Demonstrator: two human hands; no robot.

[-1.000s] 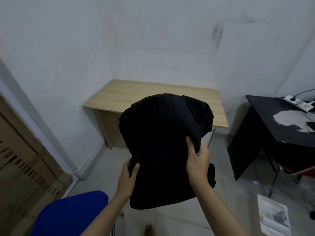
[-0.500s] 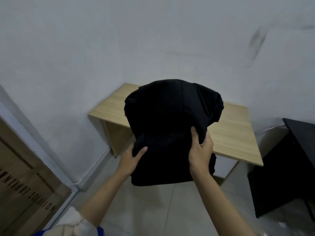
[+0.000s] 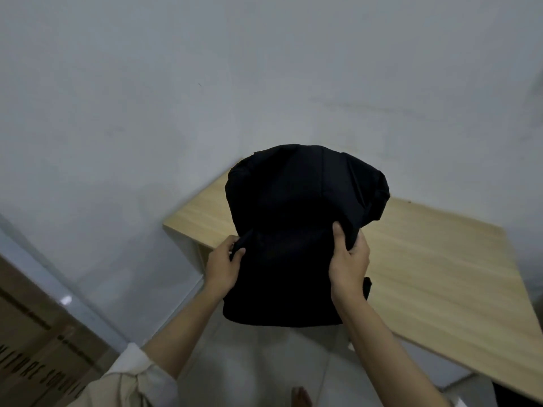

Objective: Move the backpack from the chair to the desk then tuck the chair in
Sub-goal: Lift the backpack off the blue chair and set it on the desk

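I hold a black backpack (image 3: 293,230) up in front of me with both hands. My left hand (image 3: 224,267) grips its left side and my right hand (image 3: 349,259) grips its right side. The backpack hangs in the air over the near-left part of the light wooden desk (image 3: 426,274), and its bottom edge sticks out past the desk's front edge. The desk stands against the white wall and its top shows only bare wood. The chair is out of view.
A large brown cardboard box (image 3: 35,348) with printed lettering leans at the lower left. White walls (image 3: 147,113) close the corner behind the desk. Pale floor tiles (image 3: 264,362) and my bare foot (image 3: 299,399) show below the backpack.
I have carried the backpack forward, and it now hangs partly over the desk. The view has swung left; the blue chair and the black table have dropped out of it.
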